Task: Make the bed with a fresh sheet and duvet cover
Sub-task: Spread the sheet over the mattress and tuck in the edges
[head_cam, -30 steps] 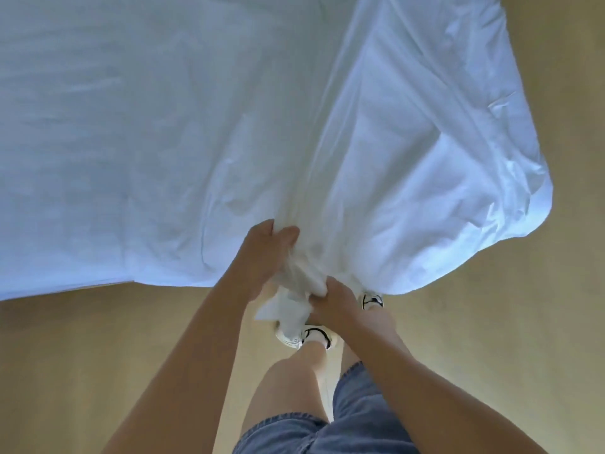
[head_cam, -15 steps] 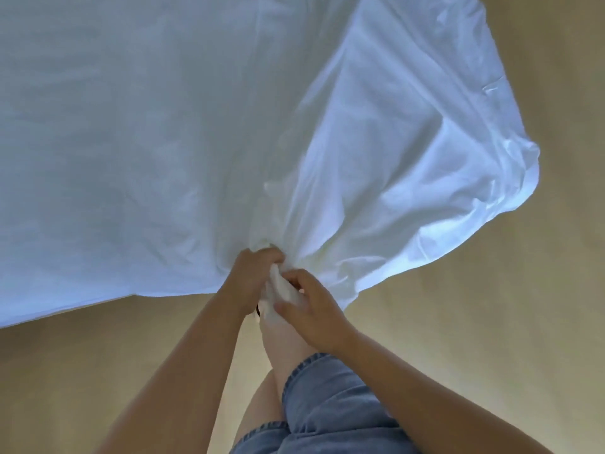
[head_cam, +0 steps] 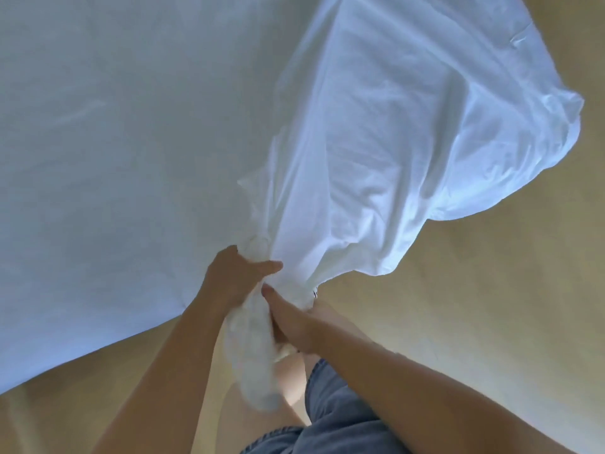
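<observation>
White sheet [head_cam: 409, 142] hung loose past the bed [head_cam: 114, 158] over a tan floor [head_cam: 491, 322]; the left hand [head_cam: 239, 278] and right hand [head_cam: 294, 322] each gripped its gathered end.

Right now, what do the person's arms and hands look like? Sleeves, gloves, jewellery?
Left hand and right hand: bare, with no gloves, rings or watch visible. No sleeves in view up to the frame edge. Blue denim shorts are worn.
</observation>
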Available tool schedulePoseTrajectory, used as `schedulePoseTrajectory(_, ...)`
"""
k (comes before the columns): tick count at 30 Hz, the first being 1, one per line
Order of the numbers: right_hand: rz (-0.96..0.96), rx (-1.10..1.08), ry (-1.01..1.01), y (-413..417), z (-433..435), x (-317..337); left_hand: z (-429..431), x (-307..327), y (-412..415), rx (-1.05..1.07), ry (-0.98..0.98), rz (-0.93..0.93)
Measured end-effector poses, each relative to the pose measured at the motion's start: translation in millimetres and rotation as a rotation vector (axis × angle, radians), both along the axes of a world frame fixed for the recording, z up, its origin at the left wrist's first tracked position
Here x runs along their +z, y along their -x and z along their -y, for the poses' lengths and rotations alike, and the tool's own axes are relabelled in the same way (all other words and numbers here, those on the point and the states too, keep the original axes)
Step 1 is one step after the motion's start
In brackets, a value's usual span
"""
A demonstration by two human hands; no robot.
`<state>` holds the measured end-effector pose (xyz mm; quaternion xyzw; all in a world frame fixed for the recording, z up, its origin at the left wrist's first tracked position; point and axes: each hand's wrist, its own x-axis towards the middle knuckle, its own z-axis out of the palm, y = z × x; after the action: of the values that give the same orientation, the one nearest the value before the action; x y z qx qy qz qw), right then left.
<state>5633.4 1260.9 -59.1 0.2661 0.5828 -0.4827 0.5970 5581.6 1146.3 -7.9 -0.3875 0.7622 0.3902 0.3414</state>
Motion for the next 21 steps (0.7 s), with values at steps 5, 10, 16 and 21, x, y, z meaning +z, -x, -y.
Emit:
schedulePoseTrajectory(5,-0.302,0.063,0.216,2,28,34,27,-7,-15,-0.043,-0.096,0.137)
schedulePoseTrajectory(10,-0.515,0.061,0.244,-2,38,61,68,28,-30,0.073,-0.141,-0.151)
schedulePoseTrajectory(16,-0.685,-0.17,0.089,-9,121,91,171,61,-117,-0.219,0.342,-0.257)
schedulePoseTrajectory(21,-0.598,-0.113,0.144,-36,249,108,236,66,-194,-0.472,0.541,-0.226)
